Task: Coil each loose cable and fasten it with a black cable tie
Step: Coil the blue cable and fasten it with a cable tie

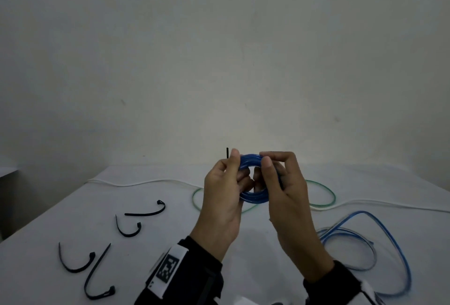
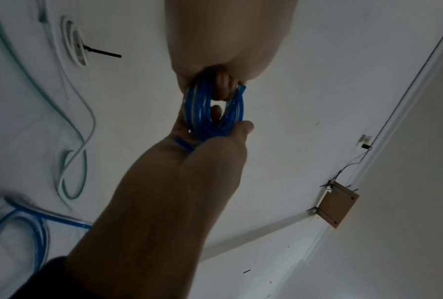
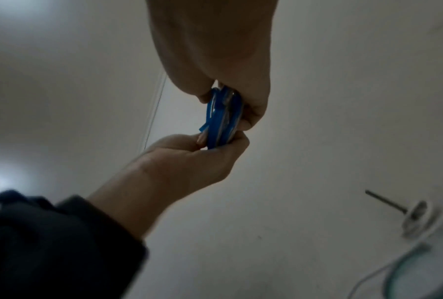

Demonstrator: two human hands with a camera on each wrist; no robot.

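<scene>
Holding item one, a small coil of glossy blue plastic-sheathed cable, between both hands above the white table: left hand, fingers curled, pinched the coil's left side together with a thin black plastic cable tie, whose tail stood upright above the fingertips, probably so the strap could be led round the bundled turns; right hand, thumb and curled fingers clamped on the coil's right side, apparently to stop the springy loops opening. Whether the tie was already threaded through its head could not be told

Item two: four spare black cable ties, curved and unfastened, laid on the table to the left, within reach of the left hand

Item three: a loose green cable loop, lying behind the hands, uncoiled

Item four: a long white cable, running across the far table

Item five: a loose blue cable in open loops at right, not yet tied

Item six: a white coil with black tie fitted, seen in the left wrist view, judged finished
</scene>
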